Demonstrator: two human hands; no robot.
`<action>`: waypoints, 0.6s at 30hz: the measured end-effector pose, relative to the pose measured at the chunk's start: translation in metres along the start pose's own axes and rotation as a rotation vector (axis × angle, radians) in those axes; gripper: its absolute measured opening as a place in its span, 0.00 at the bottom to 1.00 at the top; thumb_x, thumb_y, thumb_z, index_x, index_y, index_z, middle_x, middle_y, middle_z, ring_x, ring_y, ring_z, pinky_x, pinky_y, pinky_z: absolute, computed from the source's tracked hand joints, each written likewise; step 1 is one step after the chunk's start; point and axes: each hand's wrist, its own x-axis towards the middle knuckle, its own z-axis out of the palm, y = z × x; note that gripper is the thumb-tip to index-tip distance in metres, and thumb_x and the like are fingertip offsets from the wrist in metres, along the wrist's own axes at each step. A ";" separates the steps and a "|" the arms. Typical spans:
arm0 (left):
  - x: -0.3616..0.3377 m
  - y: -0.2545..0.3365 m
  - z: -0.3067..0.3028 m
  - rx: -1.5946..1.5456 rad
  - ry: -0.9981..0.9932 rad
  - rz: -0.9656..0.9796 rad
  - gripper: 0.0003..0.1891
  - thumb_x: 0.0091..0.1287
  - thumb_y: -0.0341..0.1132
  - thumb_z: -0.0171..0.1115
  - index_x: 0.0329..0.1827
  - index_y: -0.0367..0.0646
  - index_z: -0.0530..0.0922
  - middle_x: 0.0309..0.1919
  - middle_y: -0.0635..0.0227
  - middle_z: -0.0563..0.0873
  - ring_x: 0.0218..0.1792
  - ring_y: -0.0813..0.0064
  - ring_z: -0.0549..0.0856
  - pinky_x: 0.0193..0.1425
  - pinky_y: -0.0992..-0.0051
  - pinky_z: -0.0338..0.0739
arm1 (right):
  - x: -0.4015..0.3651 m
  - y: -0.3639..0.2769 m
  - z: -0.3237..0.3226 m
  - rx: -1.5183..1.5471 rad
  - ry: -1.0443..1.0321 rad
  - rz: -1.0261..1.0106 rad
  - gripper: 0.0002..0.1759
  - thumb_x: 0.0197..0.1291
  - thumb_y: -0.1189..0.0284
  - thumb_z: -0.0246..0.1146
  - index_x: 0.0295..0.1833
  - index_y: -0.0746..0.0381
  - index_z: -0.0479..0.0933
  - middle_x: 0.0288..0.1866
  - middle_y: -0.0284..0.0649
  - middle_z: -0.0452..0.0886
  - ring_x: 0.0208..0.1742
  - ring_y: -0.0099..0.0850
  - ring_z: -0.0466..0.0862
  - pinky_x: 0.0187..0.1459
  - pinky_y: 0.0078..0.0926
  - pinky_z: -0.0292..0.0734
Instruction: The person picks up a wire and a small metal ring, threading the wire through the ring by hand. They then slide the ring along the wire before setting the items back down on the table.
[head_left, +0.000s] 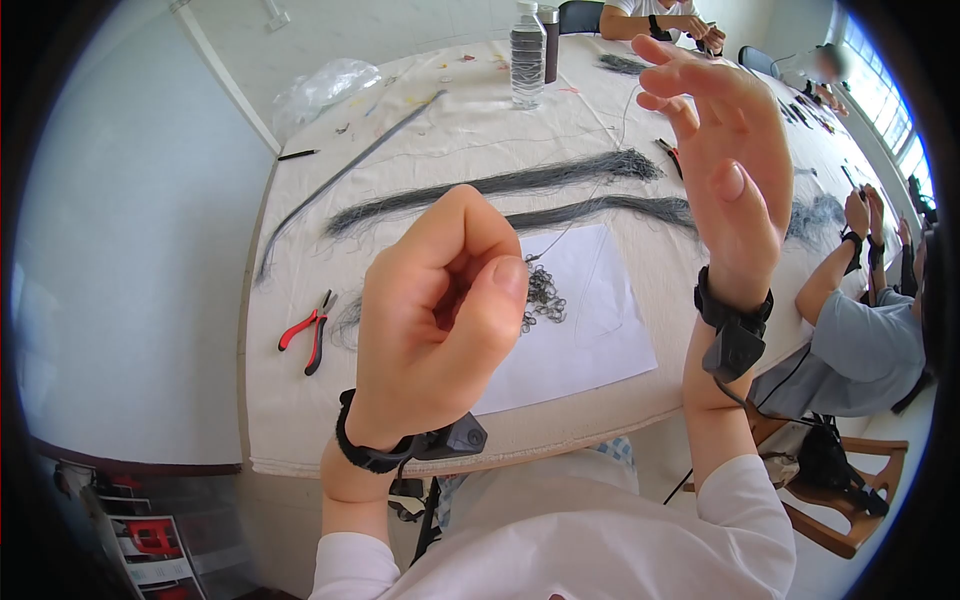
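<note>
Left hand (435,315), fingers curled, contents unclear, partly hides dark rings (546,298); right hand's (740,165) fingers spread.

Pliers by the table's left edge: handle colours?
The pliers have red-and-black handles, shown best in the head view.

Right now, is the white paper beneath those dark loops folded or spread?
Spread: the white paper lies flat, two corners showing; the left hand hides part.

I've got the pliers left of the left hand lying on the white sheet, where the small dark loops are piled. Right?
Not quite: the head view shows those pliers on the tablecloth, apart from the white sheet. The small dark loops are on it.
</note>
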 end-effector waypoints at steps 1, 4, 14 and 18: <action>0.000 0.000 -0.001 0.000 0.001 0.001 0.08 0.67 0.31 0.55 0.30 0.42 0.69 0.20 0.82 0.68 0.22 0.94 0.62 0.24 0.87 0.54 | 0.001 -0.004 0.003 -0.059 0.062 -0.019 0.29 0.62 0.58 0.59 0.63 0.67 0.68 0.56 0.53 0.77 0.69 0.49 0.69 0.66 0.47 0.60; 0.001 0.000 -0.002 0.034 0.000 0.022 0.08 0.66 0.31 0.55 0.30 0.41 0.69 0.20 0.81 0.69 0.21 0.94 0.62 0.23 0.87 0.54 | 0.008 -0.013 -0.003 -0.298 -0.129 -0.098 0.24 0.60 0.61 0.61 0.57 0.66 0.73 0.56 0.54 0.78 0.69 0.51 0.68 0.66 0.48 0.59; 0.003 -0.001 -0.001 0.056 -0.018 0.008 0.07 0.65 0.31 0.56 0.30 0.40 0.70 0.20 0.80 0.71 0.21 0.92 0.64 0.24 0.86 0.56 | 0.016 -0.030 0.029 -0.429 -0.204 -0.135 0.17 0.34 0.74 0.71 0.37 0.60 0.83 0.46 0.44 0.83 0.64 0.53 0.71 0.64 0.52 0.60; 0.003 -0.002 -0.002 0.072 -0.040 0.012 0.07 0.65 0.31 0.56 0.30 0.40 0.69 0.20 0.79 0.71 0.21 0.92 0.64 0.24 0.85 0.56 | 0.016 -0.036 0.033 -0.446 -0.203 -0.105 0.18 0.29 0.76 0.72 0.35 0.58 0.84 0.45 0.43 0.83 0.63 0.51 0.72 0.63 0.51 0.62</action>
